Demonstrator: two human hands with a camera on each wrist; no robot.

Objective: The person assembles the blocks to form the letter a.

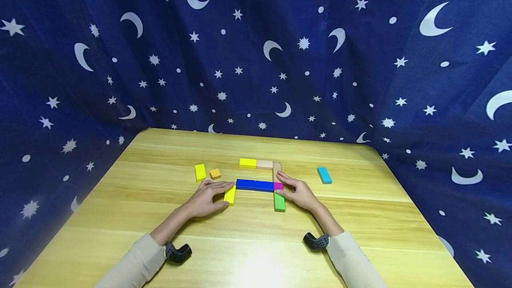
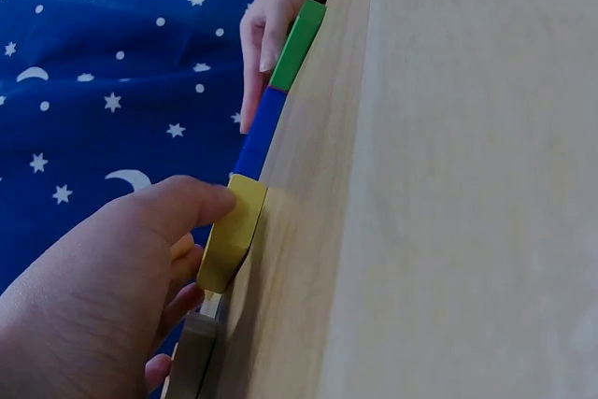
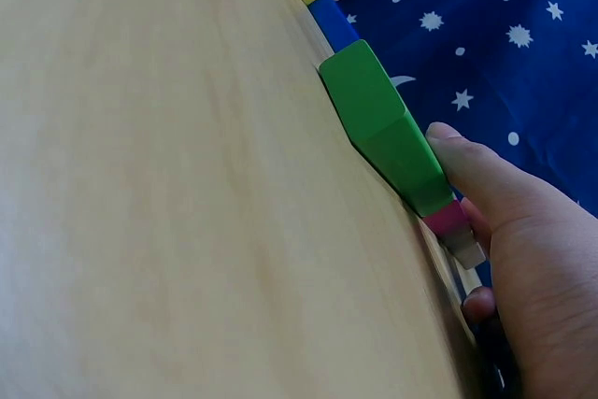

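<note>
Wooden blocks lie flat on the table, several end to end. My left hand pinches a yellow block between thumb and fingers, at the left end of two blue blocks. In the left wrist view its thumb lies on the yellow block. My right hand rests against the right-hand column, its fingers fairly straight. That column runs from a tan block through a small magenta block to a green block. The right thumb touches the green block's edge in the right wrist view.
Another yellow block and a pale block form a row behind the blue ones. To the left lie a loose yellow block and a small orange block. A light blue block sits at the right.
</note>
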